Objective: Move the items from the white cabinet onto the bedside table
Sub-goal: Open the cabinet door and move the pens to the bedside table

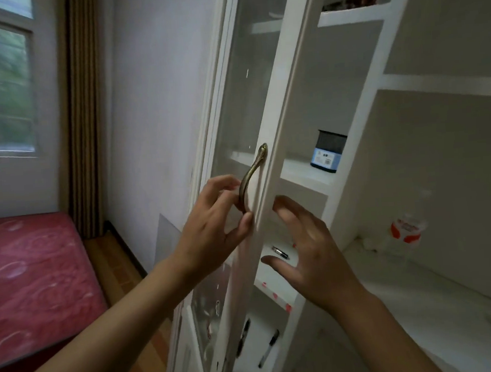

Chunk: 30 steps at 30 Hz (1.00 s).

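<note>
A red patterned mattress (34,273) lies left, below a window (4,85) with a striped brown curtain (83,118) beside it.

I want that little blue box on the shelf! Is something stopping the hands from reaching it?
Yes, partly: the glass door, gripped at its handle by the left hand, stands beside the blue box. The right hand is past its edge.

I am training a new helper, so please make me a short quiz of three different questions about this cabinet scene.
1. True or false: the left hand is at the brass door handle.
2. Which item stands on the shelf behind the open door? A) a blue-labelled container B) a red kettle C) a folded towel
3. Fill in: the right hand is open and holds ____.

Key: 1 true. 2 A, the blue-labelled container. 3 nothing.
</note>
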{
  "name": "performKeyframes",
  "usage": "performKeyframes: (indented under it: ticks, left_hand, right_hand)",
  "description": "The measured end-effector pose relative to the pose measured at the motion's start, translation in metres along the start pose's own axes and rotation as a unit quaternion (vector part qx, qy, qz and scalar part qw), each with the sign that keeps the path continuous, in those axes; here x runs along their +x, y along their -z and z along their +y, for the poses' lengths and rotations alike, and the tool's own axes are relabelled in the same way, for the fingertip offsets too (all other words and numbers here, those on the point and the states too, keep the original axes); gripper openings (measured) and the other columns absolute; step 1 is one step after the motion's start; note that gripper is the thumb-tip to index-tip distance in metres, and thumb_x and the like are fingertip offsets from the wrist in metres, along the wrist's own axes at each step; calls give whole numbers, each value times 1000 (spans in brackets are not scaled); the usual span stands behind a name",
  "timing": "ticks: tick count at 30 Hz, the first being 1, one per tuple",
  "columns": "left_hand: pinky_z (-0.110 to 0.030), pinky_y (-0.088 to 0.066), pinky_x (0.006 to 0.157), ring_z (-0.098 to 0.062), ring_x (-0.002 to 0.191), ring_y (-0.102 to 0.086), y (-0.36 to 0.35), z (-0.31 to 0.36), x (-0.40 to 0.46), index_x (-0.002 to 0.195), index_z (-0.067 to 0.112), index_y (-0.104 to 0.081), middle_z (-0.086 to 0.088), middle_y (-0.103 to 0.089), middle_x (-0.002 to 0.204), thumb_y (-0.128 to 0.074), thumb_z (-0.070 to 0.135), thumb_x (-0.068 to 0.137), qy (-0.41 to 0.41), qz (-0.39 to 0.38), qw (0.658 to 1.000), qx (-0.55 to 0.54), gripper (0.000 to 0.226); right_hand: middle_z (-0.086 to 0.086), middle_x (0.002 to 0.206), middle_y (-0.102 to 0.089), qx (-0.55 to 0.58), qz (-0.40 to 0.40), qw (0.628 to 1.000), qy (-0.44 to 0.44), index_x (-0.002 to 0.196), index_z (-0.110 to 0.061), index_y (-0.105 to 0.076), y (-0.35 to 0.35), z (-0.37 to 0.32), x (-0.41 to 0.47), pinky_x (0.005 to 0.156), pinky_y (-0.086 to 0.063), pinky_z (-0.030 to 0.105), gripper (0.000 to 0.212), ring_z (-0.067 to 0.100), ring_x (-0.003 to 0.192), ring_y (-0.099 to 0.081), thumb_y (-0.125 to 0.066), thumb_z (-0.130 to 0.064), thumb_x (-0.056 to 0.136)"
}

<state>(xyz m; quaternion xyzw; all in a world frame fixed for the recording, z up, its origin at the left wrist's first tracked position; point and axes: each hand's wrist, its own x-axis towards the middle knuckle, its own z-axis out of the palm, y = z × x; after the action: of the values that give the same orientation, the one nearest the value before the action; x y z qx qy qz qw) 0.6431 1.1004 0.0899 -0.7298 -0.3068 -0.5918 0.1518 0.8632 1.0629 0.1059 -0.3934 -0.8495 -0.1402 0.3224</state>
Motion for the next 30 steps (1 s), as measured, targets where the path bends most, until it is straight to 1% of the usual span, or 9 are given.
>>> performKeyframes:
  ticks: [5, 9, 11, 13, 15, 18, 20, 26, 30]
  left_hand:
    - [-19, -45, 94, -15, 115, -48, 44, -18, -11, 99, 7, -61, -13, -50, 124, -60, 31, 97, 3, 18, 1000, 18, 24]
    - [-29, -50, 90, -17, 112, -51, 70, -33, -18, 99, 6, -60, -11, -51, 122, -61, 27, 98, 11, 13, 999, 30, 20]
    - [-35, -52, 89, -18, 115, -54, 84, -39, -24, 103, 9, -59, -9, -52, 127, -58, 28, 99, 25, -6, 999, 45, 20]
    - [-41, -52, 92, -21, 119, -56, 99, -44, -34, 106, 11, -59, -8, -55, 131, -55, 30, 100, 31, -31, 997, 62, 21]
    - [-44, -51, 94, -22, 123, -56, 114, -46, -45, 110, 14, -59, -7, -57, 133, -54, 35, 100, 33, -54, 995, 79, 24]
    - [-42, -49, 100, -21, 125, -55, 133, -50, -61, 120, 15, -57, -6, -59, 134, -54, 44, 99, 33, -69, 990, 121, 35]
    - [-40, -48, 103, -20, 124, -55, 144, -55, -70, 125, 13, -57, -6, -60, 133, -56, 45, 99, 28, -76, 985, 151, 41]
    - [-37, -46, 104, -21, 121, -56, 172, -70, -92, 135, 12, -54, -6, -60, 132, -53, 53, 99, 39, -94, 969, 226, 55]
    - [-38, -46, 103, -22, 121, -55, 185, -80, -104, 141, 13, -48, -6, -59, 135, -52, 54, 98, 69, -96, 960, 256, 61]
  right_hand:
    - [-10, 166, -29, 38, 30, 997, 52, 162, -29, -21, -22, -34, 21, 120, -22, 22, 102, -2, 151, -21, -83, -47, 83]
    - [-13, 165, -27, 57, 51, 994, 83, 162, -25, -22, -42, -54, 40, 121, -25, 25, 105, 0, 151, -22, -83, -48, 80]
    - [-15, 164, -25, 68, 57, 991, 102, 162, -24, -23, -48, -62, 48, 121, -24, 21, 104, 1, 152, -22, -80, -51, 80]
    - [-15, 164, -25, 76, 64, 988, 120, 162, -22, -24, -54, -70, 56, 122, -24, 21, 104, 4, 153, -24, -81, -50, 79]
    - [-11, 166, -24, 82, 69, 985, 132, 162, -21, -25, -62, -77, 63, 122, -27, 26, 103, 8, 153, -25, -83, -48, 81]
    - [-6, 169, -23, 97, 61, 984, 139, 163, -19, -23, -75, -89, 73, 121, -35, 41, 103, 13, 155, -24, -81, -50, 85]
    - [-4, 170, -21, 109, 58, 982, 145, 164, -17, -23, -84, -99, 81, 121, -36, 46, 102, 16, 156, -23, -80, -51, 87]
    - [0, 170, -19, 145, 55, 977, 149, 164, -13, -22, -110, -129, 101, 117, -40, 51, 97, 17, 157, -20, -75, -48, 90]
    - [0, 171, -14, 171, 50, 973, 145, 164, -14, -22, -128, -146, 113, 116, -42, 53, 100, 16, 157, -20, -80, -44, 89]
